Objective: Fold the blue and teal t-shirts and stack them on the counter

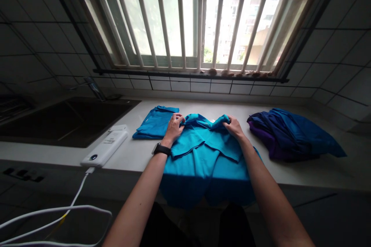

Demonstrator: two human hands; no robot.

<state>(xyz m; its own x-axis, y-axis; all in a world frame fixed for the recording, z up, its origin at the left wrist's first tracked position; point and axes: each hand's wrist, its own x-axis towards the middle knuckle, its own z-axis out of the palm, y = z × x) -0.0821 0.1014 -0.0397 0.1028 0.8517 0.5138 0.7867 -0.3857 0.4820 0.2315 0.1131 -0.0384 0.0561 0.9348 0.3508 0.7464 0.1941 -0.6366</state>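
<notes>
A turquoise T-shirt (203,166) lies across the counter, its lower part hanging over the front edge. My left hand (174,126), below a wrist with a black watch (161,149), pinches the bunched cloth at the shirt's upper left. At the upper right, my right hand (233,126) grips the same shirt between thumb and fingers. The fabric between both hands is gathered and sags in the middle. Just left of my left hand sits a folded blue garment (153,123), partly behind that hand.
A heap of blue and purple clothes (290,135) lies on the right of the white counter (301,171). To the left are a white power bank (106,146) with a cable (78,191) and a dark sink (72,123) with a faucet (95,88). A barred window (185,31) rises behind.
</notes>
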